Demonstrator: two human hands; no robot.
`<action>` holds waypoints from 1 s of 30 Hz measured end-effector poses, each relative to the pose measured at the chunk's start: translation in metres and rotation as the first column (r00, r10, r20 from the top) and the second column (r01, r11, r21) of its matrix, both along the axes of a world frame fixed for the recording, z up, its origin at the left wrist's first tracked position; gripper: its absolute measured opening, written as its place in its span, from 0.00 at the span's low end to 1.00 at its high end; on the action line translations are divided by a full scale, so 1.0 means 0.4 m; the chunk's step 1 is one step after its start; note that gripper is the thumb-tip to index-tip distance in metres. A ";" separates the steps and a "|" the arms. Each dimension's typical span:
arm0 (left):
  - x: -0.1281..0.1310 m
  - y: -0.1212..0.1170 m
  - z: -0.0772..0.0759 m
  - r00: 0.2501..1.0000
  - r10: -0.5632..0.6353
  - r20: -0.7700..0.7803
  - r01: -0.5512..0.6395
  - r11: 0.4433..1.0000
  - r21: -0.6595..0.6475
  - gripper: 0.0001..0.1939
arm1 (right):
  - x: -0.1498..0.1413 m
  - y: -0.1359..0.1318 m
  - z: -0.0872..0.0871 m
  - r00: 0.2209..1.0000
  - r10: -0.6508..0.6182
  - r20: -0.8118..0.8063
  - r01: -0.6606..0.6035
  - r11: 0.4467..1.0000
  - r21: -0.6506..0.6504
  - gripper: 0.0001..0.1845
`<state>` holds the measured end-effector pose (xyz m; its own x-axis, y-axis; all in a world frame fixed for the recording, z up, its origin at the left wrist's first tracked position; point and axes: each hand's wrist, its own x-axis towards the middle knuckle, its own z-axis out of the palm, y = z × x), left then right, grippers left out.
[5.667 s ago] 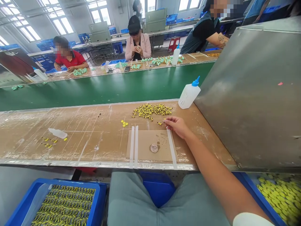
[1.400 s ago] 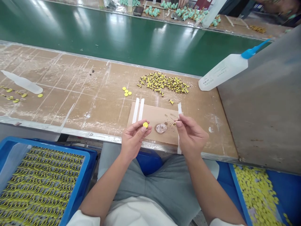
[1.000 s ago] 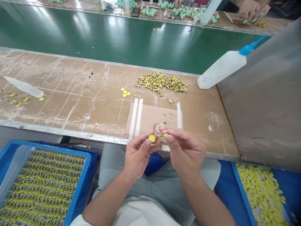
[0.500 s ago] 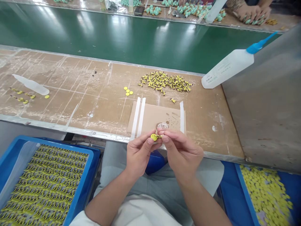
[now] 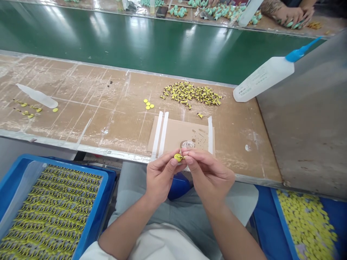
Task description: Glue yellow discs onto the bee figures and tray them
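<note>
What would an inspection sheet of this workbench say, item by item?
Surface: brown cardboard-topped bench, scuffed and streaked white; a cardboard pad between white strips, with a round smear on it.
Job's things: a yellow disc, a small yellow piece against it, a heap of yellow-and-black pieces, a few loose discs.
Clutter: a flat white plastic bottle; a white squeeze bottle with a blue nozzle.
Hands: left hand holds the disc; right hand pinches the piece to it.
Cables: nothing seen.
Surroundings: a blue tray of pieces, a blue tray of discs, a green belt, a co-worker's hands.
</note>
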<state>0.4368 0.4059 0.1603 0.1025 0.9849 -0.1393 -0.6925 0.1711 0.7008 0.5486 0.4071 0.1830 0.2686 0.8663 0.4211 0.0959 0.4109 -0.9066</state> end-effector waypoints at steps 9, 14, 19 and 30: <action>-0.001 -0.005 -0.004 1.000 0.024 -0.009 -0.023 1.000 0.012 0.11 | -0.002 0.006 0.004 0.999 0.023 0.028 -0.024 0.999 0.039 0.14; 0.001 -0.007 -0.010 0.999 0.042 -0.026 -0.041 0.999 0.012 0.10 | -0.004 0.004 -0.001 0.999 0.022 0.044 -0.025 0.998 0.066 0.15; 0.003 -0.008 -0.009 0.999 0.043 -0.027 -0.043 0.999 0.009 0.10 | -0.001 0.004 -0.004 0.999 0.039 0.012 -0.040 0.998 0.050 0.14; 0.002 -0.013 -0.003 0.996 0.054 -0.069 -0.055 0.998 -0.009 0.10 | -0.002 0.005 -0.002 1.000 0.007 0.014 -0.007 0.999 0.039 0.12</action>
<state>0.4375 0.4006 0.1590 0.0386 0.9872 -0.1551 -0.6511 0.1425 0.7455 0.5477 0.4093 0.1824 0.2565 0.8512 0.4579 0.1052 0.4464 -0.8886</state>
